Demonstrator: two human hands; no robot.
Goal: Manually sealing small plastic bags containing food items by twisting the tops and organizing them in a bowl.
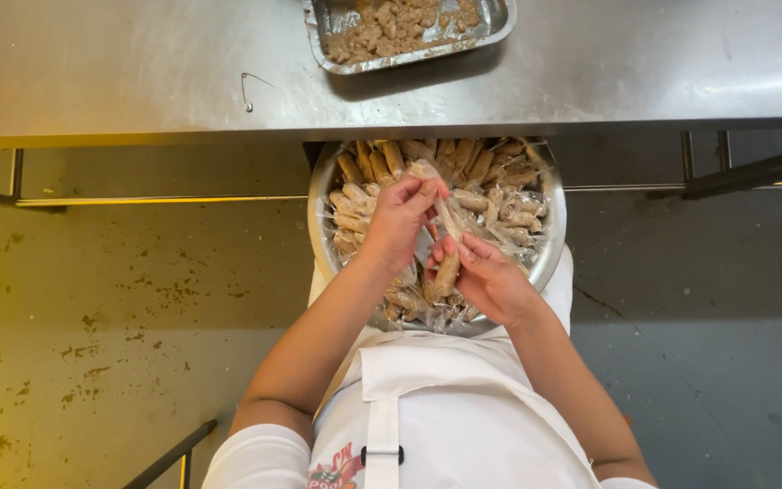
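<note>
Head view: left hand (pixel 397 220) pinches the far end of a clear-wrapped brown roll (pixel 445 263), right hand (pixel 489 281) grips its near end, over a round metal bowl (pixel 549 258) of similar rolls, metal tray (pixel 491 27) on the table (pixel 138 72) beyond.

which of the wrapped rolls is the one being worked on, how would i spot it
Start at the steel table and drop to the round metal bowl under its near edge, piled with brown rolls in clear film. The wrapped roll sits above the pile, its lower end in the right hand, while the left hand pinches its film. It alone is lifted and stretched out.
</note>
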